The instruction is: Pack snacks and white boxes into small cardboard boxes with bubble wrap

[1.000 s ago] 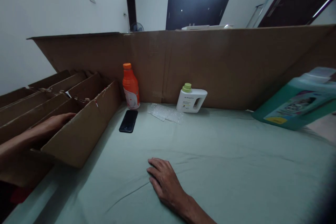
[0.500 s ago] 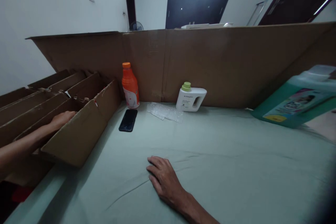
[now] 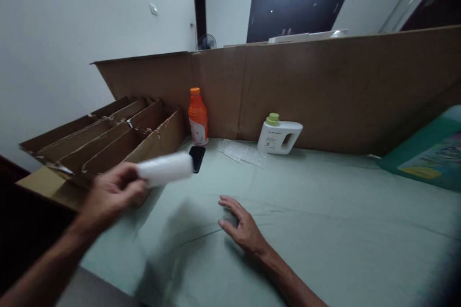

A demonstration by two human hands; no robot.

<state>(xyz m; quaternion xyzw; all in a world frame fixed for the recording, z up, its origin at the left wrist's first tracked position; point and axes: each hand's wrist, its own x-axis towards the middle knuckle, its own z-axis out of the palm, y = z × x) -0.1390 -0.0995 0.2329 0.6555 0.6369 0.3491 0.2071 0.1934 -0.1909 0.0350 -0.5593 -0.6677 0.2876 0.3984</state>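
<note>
left hand [image 3: 111,192] was clamped on a blurred white bottle [image 3: 165,169], held level above the green cloth [image 3: 324,230] beside the divided cardboard box [image 3: 108,139]. right hand [image 3: 243,223] lay flat, fingers apart. a firmer, mid-body grip seemed wise.

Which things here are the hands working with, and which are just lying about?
In hand: white roll, gripped by the left hand; divided cardboard box beside it.
Lying about: orange bottle, white jug, black phone, bubble wrap, green container. The right hand lies flat on the cloth.
</note>
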